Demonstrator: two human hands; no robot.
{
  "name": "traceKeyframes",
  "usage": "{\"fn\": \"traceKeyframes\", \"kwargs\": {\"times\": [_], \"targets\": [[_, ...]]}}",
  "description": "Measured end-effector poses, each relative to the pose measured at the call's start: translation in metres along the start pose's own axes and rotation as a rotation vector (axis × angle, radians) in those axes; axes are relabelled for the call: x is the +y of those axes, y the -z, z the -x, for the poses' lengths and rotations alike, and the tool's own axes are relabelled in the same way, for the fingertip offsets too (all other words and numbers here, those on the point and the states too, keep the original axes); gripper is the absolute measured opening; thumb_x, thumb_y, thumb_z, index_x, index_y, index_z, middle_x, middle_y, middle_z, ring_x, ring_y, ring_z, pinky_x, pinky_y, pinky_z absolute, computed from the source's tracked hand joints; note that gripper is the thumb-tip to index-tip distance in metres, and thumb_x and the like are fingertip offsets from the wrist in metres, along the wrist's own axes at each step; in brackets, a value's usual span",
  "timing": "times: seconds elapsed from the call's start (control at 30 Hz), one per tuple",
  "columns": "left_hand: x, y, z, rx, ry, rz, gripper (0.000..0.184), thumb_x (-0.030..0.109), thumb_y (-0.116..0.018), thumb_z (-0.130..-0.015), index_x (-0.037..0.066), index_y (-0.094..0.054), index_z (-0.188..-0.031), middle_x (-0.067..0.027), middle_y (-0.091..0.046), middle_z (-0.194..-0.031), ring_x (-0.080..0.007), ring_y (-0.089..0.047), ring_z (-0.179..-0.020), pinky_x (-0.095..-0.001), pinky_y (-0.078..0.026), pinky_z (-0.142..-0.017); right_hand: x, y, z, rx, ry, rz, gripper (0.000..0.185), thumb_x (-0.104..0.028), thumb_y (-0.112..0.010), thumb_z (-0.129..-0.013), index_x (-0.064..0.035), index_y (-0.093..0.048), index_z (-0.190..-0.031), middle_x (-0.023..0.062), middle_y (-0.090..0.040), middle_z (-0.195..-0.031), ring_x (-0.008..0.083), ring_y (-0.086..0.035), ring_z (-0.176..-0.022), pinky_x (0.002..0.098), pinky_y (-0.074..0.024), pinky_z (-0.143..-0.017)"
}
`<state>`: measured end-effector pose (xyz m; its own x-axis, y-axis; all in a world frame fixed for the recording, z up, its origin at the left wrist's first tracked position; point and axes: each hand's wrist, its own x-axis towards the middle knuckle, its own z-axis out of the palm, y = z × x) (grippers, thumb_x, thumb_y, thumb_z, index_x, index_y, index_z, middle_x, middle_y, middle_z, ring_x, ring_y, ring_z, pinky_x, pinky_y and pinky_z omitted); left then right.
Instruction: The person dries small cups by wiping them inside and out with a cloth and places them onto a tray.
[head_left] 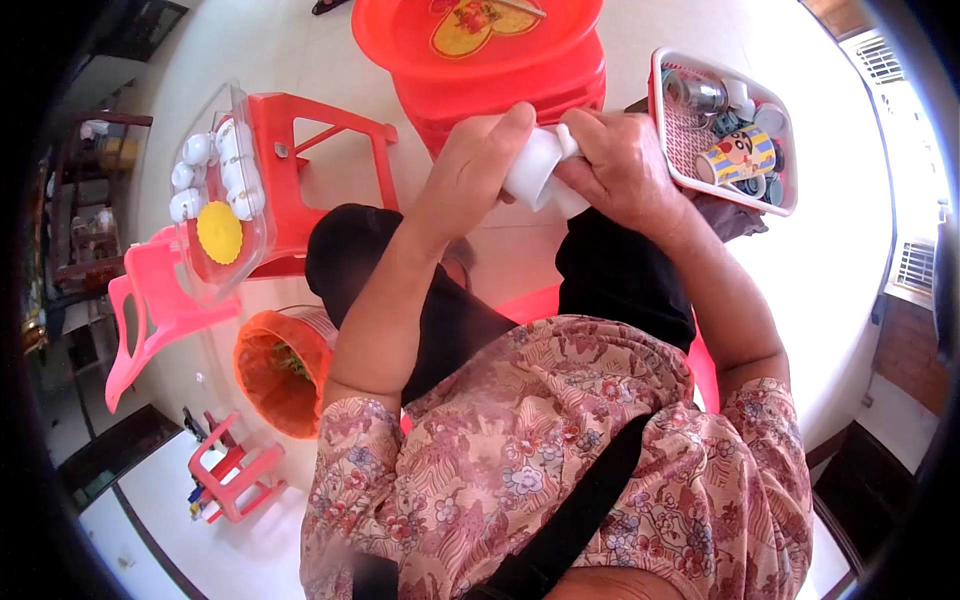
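Observation:
My left hand is closed around the side of a small white cup, thumb along its upper edge. The cup is tilted, held above the floor between my knees. My right hand is closed at the cup's right side, its fingers pinching a soft-looking white piece that hangs below them. Whether that piece is tissue or cloth I cannot make out. The fingertips of my left hand are partly hidden behind the cup.
Ahead stands a red stool stack with a red tray. On the right, a white-rimmed basket holds a patterned paper cup and jars. Left, a clear tray with white cups and a yellow lid rests on a red stool. An orange-lined bucket stands nearby.

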<state>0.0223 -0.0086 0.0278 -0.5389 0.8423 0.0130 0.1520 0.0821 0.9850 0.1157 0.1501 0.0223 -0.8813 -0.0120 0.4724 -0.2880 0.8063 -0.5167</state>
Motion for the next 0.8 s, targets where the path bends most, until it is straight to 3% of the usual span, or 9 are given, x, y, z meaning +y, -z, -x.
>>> {"fn": "traceKeyframes", "kwargs": {"times": [0.03, 0.23, 0.3, 0.37, 0.47, 0.53, 0.63, 0.7, 0.8], "targets": [[0.003, -0.001, 0.000, -0.036, 0.143, 0.076, 0.049, 0.037, -0.029, -0.094, -0.002, -0.058, -0.086, -0.0049, -0.055, -0.063, -0.0118, -0.050, -0.051, -0.0259, -0.037, -0.046, 0.002, 0.003, -0.003, -0.003, 0.068, 0.065, 0.023, -0.022, -0.065, -0.074, -0.0037, -0.052, -0.072, 0.0155, -0.056, -0.062, 0.0356, -0.059, -0.060, 0.0425, -0.0458, -0.053], [-0.009, -0.008, 0.001, 0.193, -0.201, -0.132, 0.046, 0.032, -0.027, -0.095, -0.002, -0.057, -0.084, -0.0051, -0.054, -0.062, -0.0114, -0.049, -0.049, -0.0257, -0.036, -0.046, 0.000, -0.026, 0.008, 0.074, -0.272, -0.343, 0.016, -0.016, -0.061, -0.077, -0.0009, -0.055, -0.079, 0.0172, -0.058, -0.067, 0.0308, -0.061, -0.059, 0.0370, -0.0464, -0.053], [-0.010, -0.009, 0.003, 0.266, -0.265, -0.194, 0.044, 0.030, -0.029, -0.095, -0.001, -0.057, -0.084, -0.0059, -0.055, -0.063, -0.0121, -0.050, -0.052, -0.0261, -0.037, -0.048, -0.007, -0.047, 0.012, 0.104, -0.438, -0.806, 0.022, -0.019, -0.051, -0.089, 0.0009, -0.058, -0.084, 0.0060, -0.058, -0.065, 0.0116, -0.056, -0.059, 0.0308, -0.0449, -0.054], [-0.009, -0.011, 0.003, 0.342, -0.344, -0.237, 0.036, 0.025, -0.034, -0.094, -0.001, -0.055, -0.081, -0.0091, -0.054, -0.061, -0.0187, -0.052, -0.052, -0.0295, -0.038, -0.049, -0.025, -0.046, 0.013, -0.052, -0.781, -1.097, 0.030, -0.023, -0.044, -0.093, -0.0008, -0.059, -0.080, 0.0017, -0.056, -0.065, 0.0111, -0.055, -0.058, 0.0267, -0.0428, -0.051], [-0.011, -0.013, 0.000, 0.454, -0.458, -0.291, 0.025, 0.018, -0.043, -0.091, 0.001, -0.052, -0.076, -0.0149, -0.052, -0.057, -0.0314, -0.055, -0.052, -0.0358, -0.039, -0.048, -0.002, -0.050, 0.027, -0.370, -0.627, -1.349, 0.040, -0.034, -0.042, -0.095, -0.0021, -0.060, -0.078, 0.0020, -0.055, -0.063, 0.0095, -0.054, -0.057, 0.0246, -0.0411, -0.050], [-0.019, -0.007, -0.005, 0.516, -0.498, -0.350, 0.025, 0.019, -0.044, -0.092, 0.001, -0.052, -0.077, -0.0151, -0.053, -0.058, -0.0319, -0.056, -0.052, -0.0362, -0.040, -0.047, 0.001, -0.051, 0.030, -0.530, -0.668, -2.080, 0.044, -0.041, -0.044, -0.094, -0.0025, -0.060, -0.082, 0.0009, -0.056, -0.065, 0.0080, -0.053, -0.060, 0.0244, -0.0412, -0.053], [-0.011, 0.005, -0.006, 0.621, -0.406, -0.390, 0.025, 0.021, -0.045, -0.092, 0.000, -0.052, -0.079, -0.0152, -0.054, -0.058, -0.0323, -0.056, -0.052, -0.0362, -0.040, -0.048, -0.017, -0.038, 0.039, -0.310, -0.765, -1.089, 0.049, -0.044, -0.036, -0.096, -0.0042, -0.054, -0.072, 0.0020, -0.052, -0.058, 0.0105, -0.048, -0.050, 0.0232, -0.0374, -0.049], [-0.014, 0.006, -0.007, 0.642, -0.406, -0.391, 0.028, 0.024, -0.045, -0.093, 0.001, -0.052, -0.078, -0.0151, -0.054, -0.058, -0.0324, -0.056, -0.053, -0.0367, -0.040, -0.048, -0.028, -0.028, 0.040, -0.100, -0.796, -1.089, 0.045, -0.038, -0.039, -0.096, -0.0020, -0.057, -0.076, 0.0019, -0.054, -0.066, 0.0109, -0.051, -0.057, 0.0242, -0.0412, -0.056], [-0.017, -0.004, -0.009, 0.651, -0.349, -0.340, 0.029, 0.025, -0.045, -0.093, 0.001, -0.052, -0.078, -0.0154, -0.053, -0.057, -0.0326, -0.055, -0.052, -0.0368, -0.040, -0.048, -0.033, -0.020, 0.028, 0.182, -0.375, -0.663, 0.018, -0.016, -0.059, -0.084, -0.0005, -0.059, -0.093, 0.0118, -0.060, -0.080, 0.0237, -0.060, -0.072, 0.0328, -0.0476, -0.067]]}}
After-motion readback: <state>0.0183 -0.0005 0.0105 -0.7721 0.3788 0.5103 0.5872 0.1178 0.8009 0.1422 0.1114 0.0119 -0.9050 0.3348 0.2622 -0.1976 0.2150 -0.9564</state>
